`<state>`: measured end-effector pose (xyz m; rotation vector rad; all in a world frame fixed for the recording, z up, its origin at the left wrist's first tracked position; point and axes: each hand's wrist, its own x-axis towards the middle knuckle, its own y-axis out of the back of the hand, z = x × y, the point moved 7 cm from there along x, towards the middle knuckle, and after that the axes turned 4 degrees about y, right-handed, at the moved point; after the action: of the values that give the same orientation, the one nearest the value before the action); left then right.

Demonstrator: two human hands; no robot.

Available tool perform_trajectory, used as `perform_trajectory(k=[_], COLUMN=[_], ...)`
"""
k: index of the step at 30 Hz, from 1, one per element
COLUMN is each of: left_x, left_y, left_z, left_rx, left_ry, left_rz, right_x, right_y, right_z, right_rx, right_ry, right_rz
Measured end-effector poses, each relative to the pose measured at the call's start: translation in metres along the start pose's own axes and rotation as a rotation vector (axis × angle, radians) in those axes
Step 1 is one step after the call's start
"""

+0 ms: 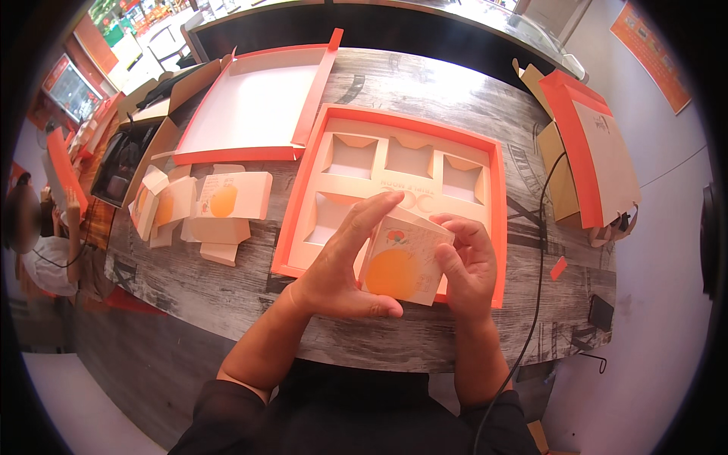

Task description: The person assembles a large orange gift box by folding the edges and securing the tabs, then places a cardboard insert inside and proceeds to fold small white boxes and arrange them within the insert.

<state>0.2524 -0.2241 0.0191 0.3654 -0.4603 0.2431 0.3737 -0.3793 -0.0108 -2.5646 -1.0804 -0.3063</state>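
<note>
A small cream carton (402, 262) with an orange circle on its face is held between both hands, above the near edge of an orange gift-box tray (497, 189). My left hand (345, 262) grips the carton's left side, fingers stretched over its top. My right hand (466, 262) clasps the right side. The tray has a cream insert with several square pockets (353, 158); those in view hold nothing.
The orange box lid (250, 106) lies open-side up at the back left. Flat and half-folded cream cartons (224, 201) are scattered left of the tray. Folded orange-and-cream boxes (595, 155) lean at the right. A black cable (540, 250) crosses the wooden table. Another person sits far left.
</note>
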Motion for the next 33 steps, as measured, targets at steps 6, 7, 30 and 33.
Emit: perform_trajectory(k=[6,7,30,33], left_x=[-0.004,-0.006,-0.007,-0.008], left_y=[0.003,0.004,0.010,0.008], left_z=[-0.008,-0.013,-0.023,-0.029], left_rx=[0.045,0.020,-0.368,-0.427], left_ry=[0.051,0.057,0.256,0.327], left_rz=[0.071,0.102,0.228,0.195], right_x=[0.000,-0.001,0.003,0.002], right_y=[0.001,-0.002,-0.028,-0.031], right_z=[0.002,0.000,-0.024,-0.025], right_rx=[0.003,0.003,-0.344,-0.552], right_ry=[0.002,0.016,0.261,0.366], right_rz=[-0.041,-0.064,-0.320,-0.276])
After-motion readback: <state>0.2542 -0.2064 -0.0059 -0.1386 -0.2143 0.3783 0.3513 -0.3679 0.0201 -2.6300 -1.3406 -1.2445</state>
